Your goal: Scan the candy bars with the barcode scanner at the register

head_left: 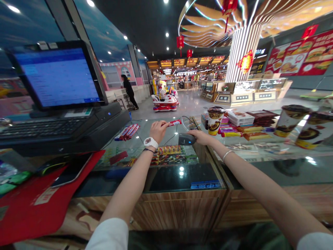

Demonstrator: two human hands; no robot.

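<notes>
Column (pixel 240 55), white-striped and lit, rises from the hall floor over there, well beyond the glass-topped table (pixel 182 211) with its wood-grain front. Out on the floor sits a red-and-white ride (pixel 165 99), and left of it a person in dark clothes (pixel 128 91) stands by a long ledge. Nearer me, at the table's left end, a monitor (pixel 58 74) glows blue above a black keyboard (pixel 31 128). A red sheet (pixel 47 215) spreads below it, hanging past the table's edge. Three lidded cups (pixel 215 121) stand on the glass to the right, among colourful packets (pixel 231 133) and a white box (pixel 240 118). From this side both hands reach forward. The right hand (pixel 200 136) has its fingers closed around the handle of a black scanner (pixel 186 139), a small blue light showing on it. On the red sheet lies a dark phone (pixel 73 170). Left of the hands, several wrapped bars (pixel 128 132) lie side by side on the glass. The left hand (pixel 158 130) pinches one small red-wrapped bar (pixel 175 123) by its near end, just beyond the scanner.
</notes>
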